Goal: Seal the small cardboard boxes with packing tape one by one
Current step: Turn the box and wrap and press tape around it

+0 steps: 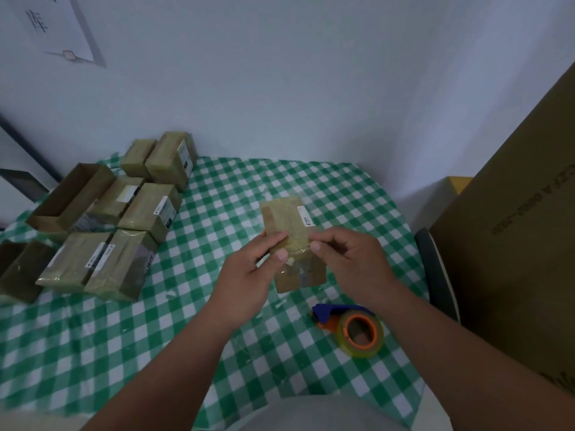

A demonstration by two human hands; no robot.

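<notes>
Cardboard dominates the left side of the table: an open empty carton [67, 197] sits at the far left edge, and just beside it a cluster of taped boxes [124, 219] is packed close, label sides up, probably set aside there as finished work so the middle stays free. On the green-and-white checked tablecloth [93, 337], the left hand [249, 272] grips the left edge of the small cardboard box [291, 241], thumb on top and fingers closed against its side, which steadies it in the centre of the table, tilted slightly. Yellowish packing tape [295, 244] already bands the box's middle, with a clear tail lying over its near end. The right hand [348, 259] pinches that band at the box's right edge, thumb and forefinger together, seemingly pressing the tape flat or tearing it off; which one I cannot tell. Near the right forearm, the tape dispenser [351, 326] with its orange core lies on the cloth, handy for another strip. A large carton [513, 244] stands at the right.
</notes>
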